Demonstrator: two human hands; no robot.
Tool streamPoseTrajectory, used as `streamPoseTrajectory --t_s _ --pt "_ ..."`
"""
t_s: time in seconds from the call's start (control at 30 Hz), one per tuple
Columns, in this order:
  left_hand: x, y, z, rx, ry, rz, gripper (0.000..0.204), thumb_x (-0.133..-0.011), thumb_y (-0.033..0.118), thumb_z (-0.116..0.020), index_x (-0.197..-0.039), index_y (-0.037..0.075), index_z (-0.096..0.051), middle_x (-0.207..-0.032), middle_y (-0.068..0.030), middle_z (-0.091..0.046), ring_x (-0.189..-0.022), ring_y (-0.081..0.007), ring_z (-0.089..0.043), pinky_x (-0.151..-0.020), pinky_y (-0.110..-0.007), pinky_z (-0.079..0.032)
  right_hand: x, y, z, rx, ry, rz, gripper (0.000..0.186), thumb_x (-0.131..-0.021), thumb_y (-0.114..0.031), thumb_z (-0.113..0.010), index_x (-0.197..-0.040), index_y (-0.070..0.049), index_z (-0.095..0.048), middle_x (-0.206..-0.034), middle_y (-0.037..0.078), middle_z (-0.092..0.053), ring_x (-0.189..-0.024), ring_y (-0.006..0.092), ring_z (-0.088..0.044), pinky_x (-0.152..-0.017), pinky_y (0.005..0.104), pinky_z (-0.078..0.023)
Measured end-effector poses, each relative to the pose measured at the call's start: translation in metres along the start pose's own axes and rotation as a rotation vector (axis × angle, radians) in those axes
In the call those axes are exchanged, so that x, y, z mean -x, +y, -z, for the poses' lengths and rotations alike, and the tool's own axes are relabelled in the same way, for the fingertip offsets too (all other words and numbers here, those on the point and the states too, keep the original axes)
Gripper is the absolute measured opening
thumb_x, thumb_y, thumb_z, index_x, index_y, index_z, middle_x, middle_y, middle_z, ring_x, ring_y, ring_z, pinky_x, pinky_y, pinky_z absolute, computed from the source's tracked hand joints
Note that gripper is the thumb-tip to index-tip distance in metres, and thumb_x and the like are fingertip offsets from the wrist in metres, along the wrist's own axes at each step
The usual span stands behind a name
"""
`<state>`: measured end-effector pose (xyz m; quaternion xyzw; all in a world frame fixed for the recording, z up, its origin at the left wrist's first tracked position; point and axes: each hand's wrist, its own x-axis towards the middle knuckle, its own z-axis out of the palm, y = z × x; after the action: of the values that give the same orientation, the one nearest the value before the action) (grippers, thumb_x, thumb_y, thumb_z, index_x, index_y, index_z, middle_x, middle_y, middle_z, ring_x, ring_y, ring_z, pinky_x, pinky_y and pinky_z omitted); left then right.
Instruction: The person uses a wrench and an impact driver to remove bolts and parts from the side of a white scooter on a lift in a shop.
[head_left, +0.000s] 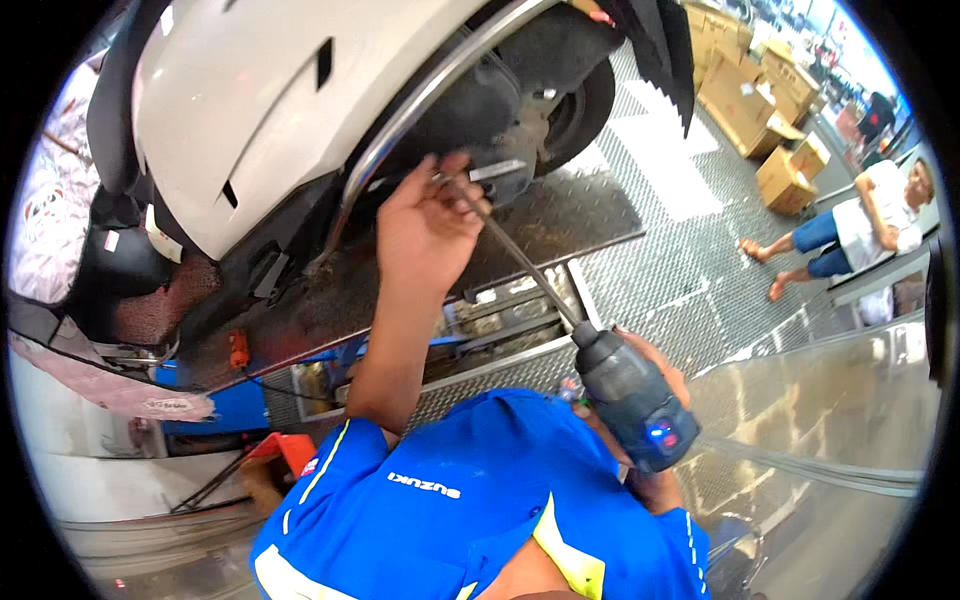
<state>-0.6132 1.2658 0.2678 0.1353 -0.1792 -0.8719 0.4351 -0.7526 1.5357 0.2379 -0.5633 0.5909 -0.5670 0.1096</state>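
A cordless impact wrench (pixel 632 395) with a dark body and small lit lights is in my right hand (pixel 655 352), whose fingers wrap round it and are partly hidden behind it. From its nose a long extension bar (pixel 525 262) slants up and left. My left hand (pixel 432 222) is closed round the far end of that bar, fingertips pinching near its tip. Just beyond the fingers is the dark engine casing (pixel 510 165) of a white scooter (pixel 240 110). Whether the tip touches a bolt is hidden by my fingers.
The scooter stands on a dark lift platform (pixel 600 222) with a chrome rail (pixel 430 85) along its side. An orange tool (pixel 238 350) lies at the platform's left. Cardboard boxes (pixel 738 100) stand at the far right, where a person (pixel 880 215) sits. Patterned metal flooring (pixel 670 265) lies between.
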Motion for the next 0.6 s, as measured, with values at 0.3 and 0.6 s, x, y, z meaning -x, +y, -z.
streamPoseTrajectory --t_s 0.3,0.6 --pt "0.106 0.038 0.091 -0.343 0.447 -0.112 0.039 -0.097 0.013 -0.047 -0.126 -0.013 -0.054 -0.090 -0.0097 -0.046 -0.078 -0.0210 -0.041 -0.069 -0.036 -0.035 0.003 0.040 -0.067 -0.620 -0.273 0.130 0.085 -0.074 -0.033 -0.082 -0.143 0.004 -0.051 -0.127 0.024 -0.064 -0.109 0.0395 -0.068 -0.092 0.0419 -0.054" --pt "0.130 0.045 0.075 -0.471 0.242 -0.093 0.040 -0.101 0.029 -0.053 -0.112 -0.008 -0.063 -0.082 -0.0038 -0.044 -0.077 -0.0182 -0.039 -0.064 -0.032 -0.030 0.016 0.028 -0.127 -0.573 -0.190 0.080 0.084 -0.069 -0.028 -0.083 -0.143 -0.003 -0.052 -0.105 0.015 -0.060 -0.086 0.0343 -0.067 -0.069 0.0424 -0.055"
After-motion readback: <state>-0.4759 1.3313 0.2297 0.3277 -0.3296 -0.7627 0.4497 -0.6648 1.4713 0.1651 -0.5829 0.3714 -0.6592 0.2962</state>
